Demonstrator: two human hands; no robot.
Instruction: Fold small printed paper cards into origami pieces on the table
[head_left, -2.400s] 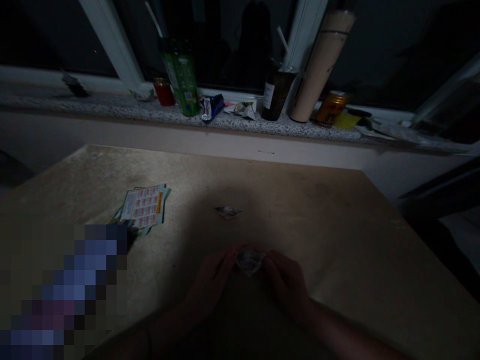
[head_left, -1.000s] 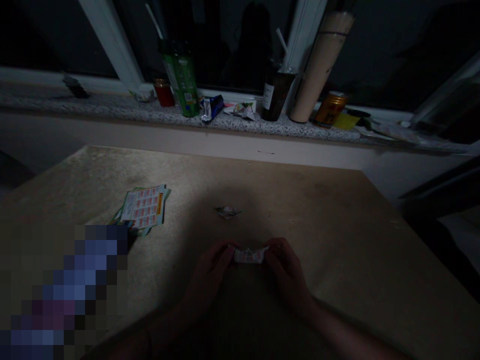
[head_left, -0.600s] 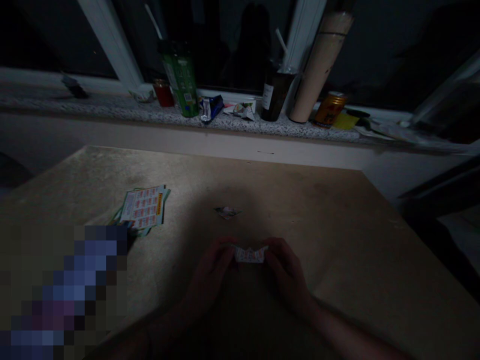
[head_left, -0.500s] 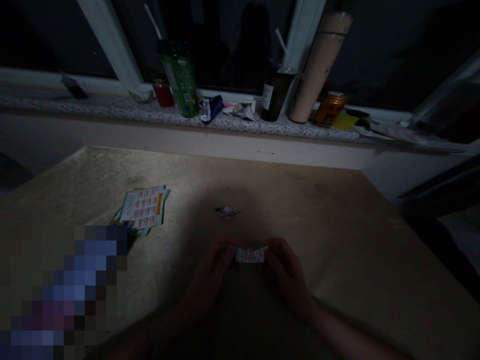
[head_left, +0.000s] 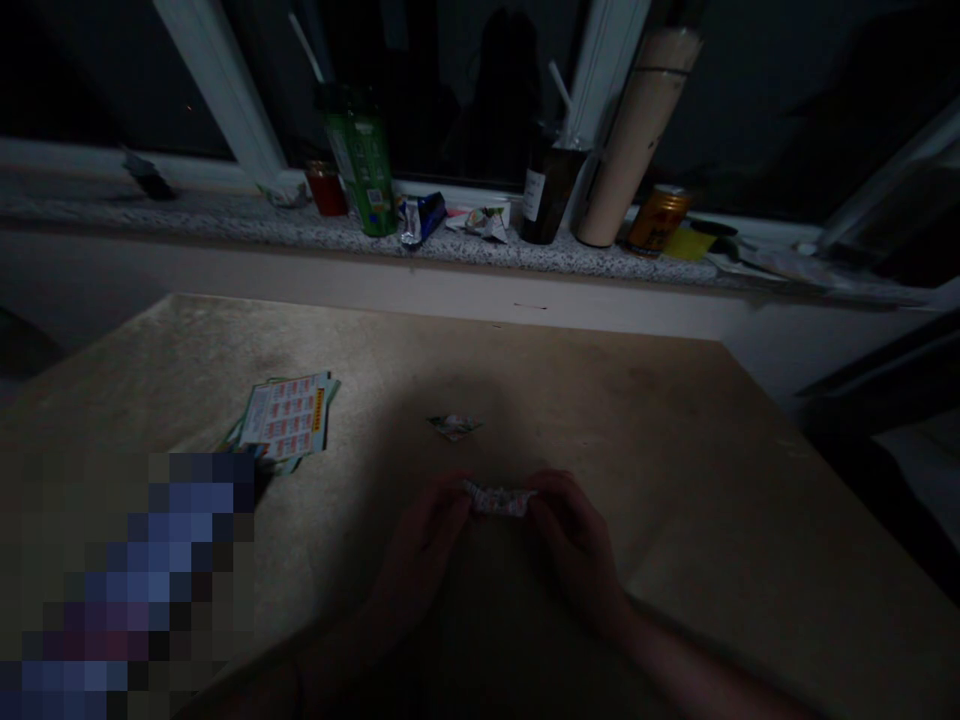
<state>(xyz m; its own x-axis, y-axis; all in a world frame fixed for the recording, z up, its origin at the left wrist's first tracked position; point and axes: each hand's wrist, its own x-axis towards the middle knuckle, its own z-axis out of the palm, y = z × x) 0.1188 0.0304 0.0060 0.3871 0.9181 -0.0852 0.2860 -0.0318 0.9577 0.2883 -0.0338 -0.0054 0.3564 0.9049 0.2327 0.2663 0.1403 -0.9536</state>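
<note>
A small folded piece of printed paper is stretched between my two hands, low over the table. My left hand pinches its left end, and my right hand pinches its right end. Just beyond them lies another folded paper piece, flat and pointed at both sides. To the left rests a stack of printed paper sheets, the top one with rows of red print. Dim light and my own shadow blur the finger details.
Along the granite windowsill stand a green bottle, a red jar, a dark drink cup with a straw, a tall beige flask and an orange can. Crumpled wrappers lie between them. A pixelated patch covers the lower left.
The folded paper between my hands has risen slightly in view and its face has tilted. Both hands keep their hold at its ends.
</note>
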